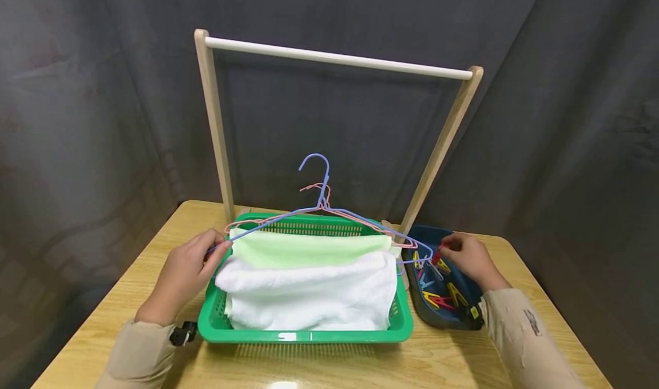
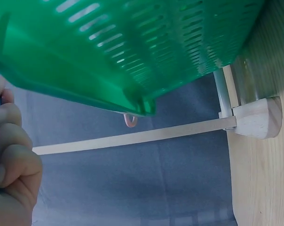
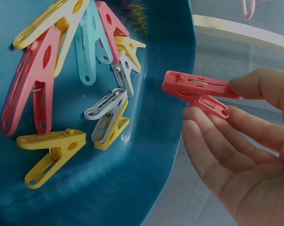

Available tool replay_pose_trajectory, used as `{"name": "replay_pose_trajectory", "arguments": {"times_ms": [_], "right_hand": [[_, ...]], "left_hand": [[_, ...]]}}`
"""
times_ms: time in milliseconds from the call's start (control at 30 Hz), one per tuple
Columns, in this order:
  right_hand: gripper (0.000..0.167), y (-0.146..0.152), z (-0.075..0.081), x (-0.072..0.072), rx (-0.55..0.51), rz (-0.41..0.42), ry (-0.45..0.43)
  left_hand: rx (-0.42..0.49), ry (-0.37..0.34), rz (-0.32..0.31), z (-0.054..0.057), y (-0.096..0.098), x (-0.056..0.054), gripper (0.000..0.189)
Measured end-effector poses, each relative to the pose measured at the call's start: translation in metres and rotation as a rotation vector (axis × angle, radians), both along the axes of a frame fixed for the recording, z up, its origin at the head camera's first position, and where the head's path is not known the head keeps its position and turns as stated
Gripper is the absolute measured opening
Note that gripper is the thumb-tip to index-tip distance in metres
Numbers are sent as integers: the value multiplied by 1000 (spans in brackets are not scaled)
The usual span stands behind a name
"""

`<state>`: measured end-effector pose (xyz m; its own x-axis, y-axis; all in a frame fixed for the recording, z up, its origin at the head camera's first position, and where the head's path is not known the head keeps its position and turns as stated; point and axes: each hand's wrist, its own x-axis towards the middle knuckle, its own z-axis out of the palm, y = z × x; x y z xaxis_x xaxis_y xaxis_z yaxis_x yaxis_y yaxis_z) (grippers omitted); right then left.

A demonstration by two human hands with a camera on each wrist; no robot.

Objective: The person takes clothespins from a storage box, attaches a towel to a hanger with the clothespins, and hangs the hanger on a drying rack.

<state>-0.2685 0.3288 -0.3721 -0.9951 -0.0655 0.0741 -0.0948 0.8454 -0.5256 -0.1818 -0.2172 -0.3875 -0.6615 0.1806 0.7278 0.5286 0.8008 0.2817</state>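
My left hand (image 1: 187, 269) grips the left end of a blue hanger (image 1: 280, 217), whose hook stands up above the green basket (image 1: 304, 336). A white towel (image 1: 309, 292) lies in front, and the hanger's lower bar comes out at its right edge. Behind it is a pale green towel (image 1: 309, 249) with a pink hanger (image 1: 257, 222). Over the dark blue bin (image 1: 427, 314), my right hand (image 1: 471, 257) pinches a red clothespin (image 3: 198, 89) between thumb and fingers. In the left wrist view, my curled left fingers (image 2: 15, 146) show only partly at the edge.
Several clothespins, such as a yellow one (image 3: 52, 153) and a light blue one (image 3: 88, 42), lie in the bin. A rack with a white rod (image 1: 334, 57) and wooden posts (image 1: 215, 120) stands behind the basket on the wooden table (image 1: 149, 274). Dark curtain (image 1: 329, 131) hangs behind.
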Motion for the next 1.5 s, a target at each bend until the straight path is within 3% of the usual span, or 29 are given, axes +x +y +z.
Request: {"name": "replay_pose_trajectory", "arguments": {"times_ms": [167, 433, 833, 1233, 1500], "right_hand": [[31, -1, -1, 5, -3, -17, 43], [41, -6, 4, 12, -23, -46, 92], [38, -8, 10, 22, -168, -129, 333], [37, -18, 16, 34, -350, -209, 473], [34, -21, 23, 37, -416, -156, 614]], "left_hand": [[27, 19, -21, -1, 0, 0, 21], [138, -15, -68, 1, 0, -1, 24], [285, -63, -155, 3, -1, -5, 21], [304, -23, -200, 15, -5, -10, 22], [300, 26, -207, 20, -10, -13, 21]]}}
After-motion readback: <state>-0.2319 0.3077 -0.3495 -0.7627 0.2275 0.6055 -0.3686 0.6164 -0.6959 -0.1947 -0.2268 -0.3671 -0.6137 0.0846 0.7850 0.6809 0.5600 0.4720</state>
